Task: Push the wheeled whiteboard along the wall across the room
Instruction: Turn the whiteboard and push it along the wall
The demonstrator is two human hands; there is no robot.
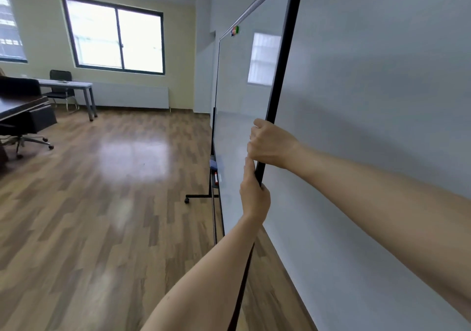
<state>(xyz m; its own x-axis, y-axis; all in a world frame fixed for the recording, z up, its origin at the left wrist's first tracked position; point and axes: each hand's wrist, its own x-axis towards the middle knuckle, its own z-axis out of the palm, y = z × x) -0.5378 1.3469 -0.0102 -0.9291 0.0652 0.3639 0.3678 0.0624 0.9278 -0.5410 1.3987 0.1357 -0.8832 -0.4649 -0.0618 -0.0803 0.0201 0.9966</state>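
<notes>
A tall wheeled whiteboard (244, 96) stands edge-on in front of me, close and parallel to the white wall (369, 101) on the right. Its near black side post (283, 57) runs from top to bottom of the view. My right hand (270, 144) is closed around this post at mid height. Just below it, my left hand (254, 195) grips the same post. A marker tray (215, 177) on the board's face holds an eraser and a red marker. One castor foot (188, 199) at the far end rests on the floor.
Wood laminate floor (102, 190) stretches ahead to a far wall with a large window (114, 37) and a radiator. At the left stand a dark desk (17, 103) with an office chair (25, 131), and a grey table (68, 84) with a black chair.
</notes>
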